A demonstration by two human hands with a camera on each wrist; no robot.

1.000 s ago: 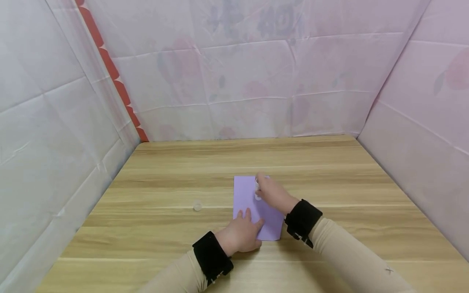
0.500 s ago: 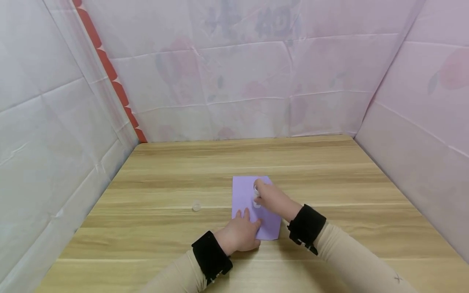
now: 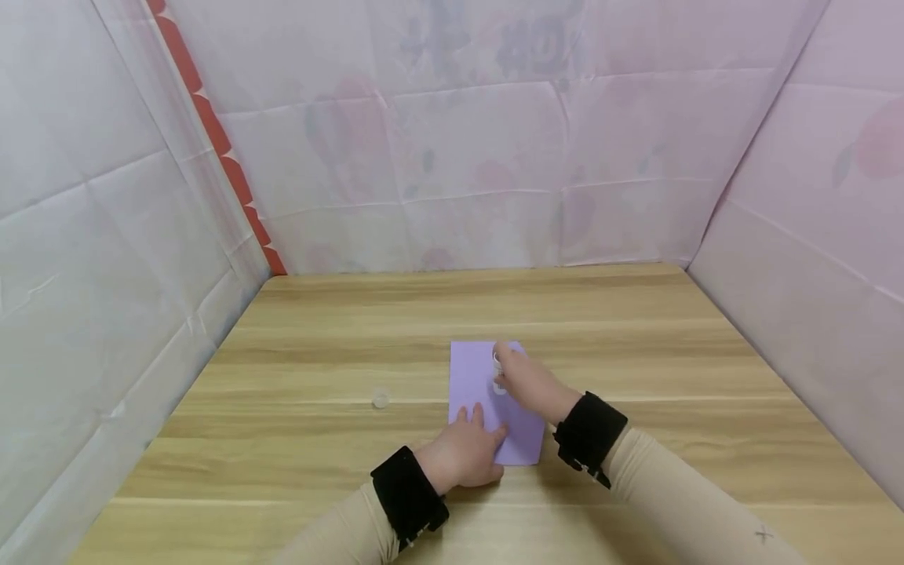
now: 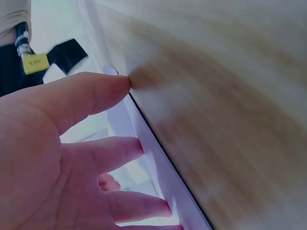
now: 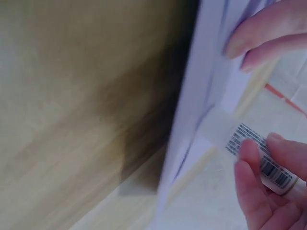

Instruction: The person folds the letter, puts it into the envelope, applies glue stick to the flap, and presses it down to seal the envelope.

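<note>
Right hand (image 3: 531, 382) slid its glue stick (image 3: 497, 370) back up the purple paper (image 3: 475, 384) toward the far edge since half a second ago; the paper hasn't budged. Going left to right: a small clear cap (image 3: 380, 399) sits alone on the wooden table (image 3: 636, 329), plenty of bare wood around it. Then the left hand (image 3: 466, 451), fingers straight, pins the paper's near corner, while the right pinches the stick, tip on the sheet.
</note>
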